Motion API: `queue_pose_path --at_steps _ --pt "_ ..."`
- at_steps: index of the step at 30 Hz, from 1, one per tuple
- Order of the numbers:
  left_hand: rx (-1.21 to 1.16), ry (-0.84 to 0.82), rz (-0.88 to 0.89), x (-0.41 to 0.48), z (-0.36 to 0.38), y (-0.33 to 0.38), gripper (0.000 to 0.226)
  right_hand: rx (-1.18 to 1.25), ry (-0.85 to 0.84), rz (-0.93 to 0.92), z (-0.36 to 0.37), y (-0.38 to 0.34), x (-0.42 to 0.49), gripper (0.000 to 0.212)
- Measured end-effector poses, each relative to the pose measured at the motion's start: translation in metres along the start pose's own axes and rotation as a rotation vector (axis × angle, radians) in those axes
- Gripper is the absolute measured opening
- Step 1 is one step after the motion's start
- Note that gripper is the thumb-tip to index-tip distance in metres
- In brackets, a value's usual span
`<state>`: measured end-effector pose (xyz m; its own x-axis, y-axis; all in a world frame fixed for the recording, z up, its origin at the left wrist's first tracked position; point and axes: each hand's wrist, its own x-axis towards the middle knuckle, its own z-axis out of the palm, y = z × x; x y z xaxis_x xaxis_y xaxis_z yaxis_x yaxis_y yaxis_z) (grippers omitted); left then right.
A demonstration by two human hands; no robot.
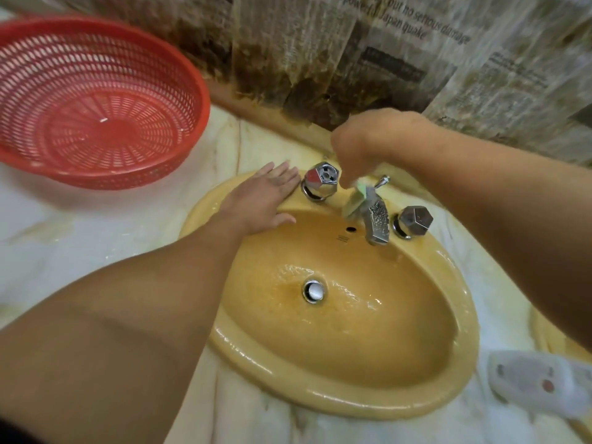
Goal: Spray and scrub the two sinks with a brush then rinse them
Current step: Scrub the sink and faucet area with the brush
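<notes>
So the brush is a small thing, pale green with whitish bristles, pretty blurred; it sits right against the left side of the chrome faucet at the far edge of the sink, between the two knobs. Your right hand is curled round its top end, fingers pointing down, so the handle is mostly hidden; can't tell its exact shape.

The sink itself is a mustard-yellow oval basin, glossy and wet, with a darker orange-brown stain around the chrome drain plug and water pooled and rippling there; an overflow hole sits just under the faucet. The left knob is faceted chrome with a red patch on it; the right knob looks darker and duller.

Your left hand lies flat on the far-left rim, fingers straight and together, fingertips just beside the left knob, thumb hanging over the bowl.

Around that: a pale marbled counter; a red slotted plastic basket far left; a white blurry object near right, can't tell what it is; stained newspaper covering the wall behind.
</notes>
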<state>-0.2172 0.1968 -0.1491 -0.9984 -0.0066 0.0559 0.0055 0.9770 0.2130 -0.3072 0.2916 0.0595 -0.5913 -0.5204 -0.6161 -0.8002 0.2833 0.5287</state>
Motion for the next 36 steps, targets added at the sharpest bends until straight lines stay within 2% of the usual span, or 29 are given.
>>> queue_pose_path --at_steps 3,7,10,14,17,19,21,25,29,31,33,36 --pt "-0.013 0.014 0.005 0.000 -0.001 0.000 0.091 -0.029 -0.091 0.001 0.001 -0.007 0.006 0.035" --pt "0.014 -0.001 0.003 -0.001 -0.001 0.001 0.091 -0.053 0.148 0.086 0.013 -0.008 0.014 0.019" --pt "0.025 -0.007 0.000 -0.001 -0.001 0.001 0.091 -0.069 0.216 0.121 0.026 -0.005 0.017 0.009" --pt "0.028 -0.007 -0.004 -0.001 -0.001 0.001 0.091 0.094 0.164 0.088 0.024 0.008 0.011 0.024" --pt "0.025 -0.006 -0.005 -0.002 -0.002 0.002 0.091 0.029 0.216 0.115 0.027 0.003 0.012 0.018" --pt "0.029 -0.008 -0.008 -0.002 -0.002 0.003 0.091 0.050 0.187 0.091 0.029 0.003 0.013 0.022" --pt "0.034 -0.005 -0.009 -0.003 -0.002 0.002 0.090 0.151 0.169 0.085 0.029 0.009 0.008 0.034" --pt "0.014 -0.004 -0.008 -0.003 -0.003 0.002 0.091 0.387 0.328 0.191 0.062 0.031 0.000 0.021" --pt "0.006 -0.009 0.005 -0.001 -0.002 0.002 0.091 0.864 0.458 0.361 0.128 0.044 -0.037 0.026" --pt "0.012 -0.014 0.005 -0.002 -0.002 0.001 0.091 1.124 0.656 0.482 0.163 0.026 -0.061 0.026" --pt "0.014 -0.005 0.009 -0.001 -0.002 0.002 0.090 1.247 0.821 0.591 0.192 -0.006 -0.071 0.023" --pt "0.034 -0.009 0.015 -0.001 -0.002 0.003 0.089 1.305 0.814 0.699 0.222 -0.046 -0.053 0.024"
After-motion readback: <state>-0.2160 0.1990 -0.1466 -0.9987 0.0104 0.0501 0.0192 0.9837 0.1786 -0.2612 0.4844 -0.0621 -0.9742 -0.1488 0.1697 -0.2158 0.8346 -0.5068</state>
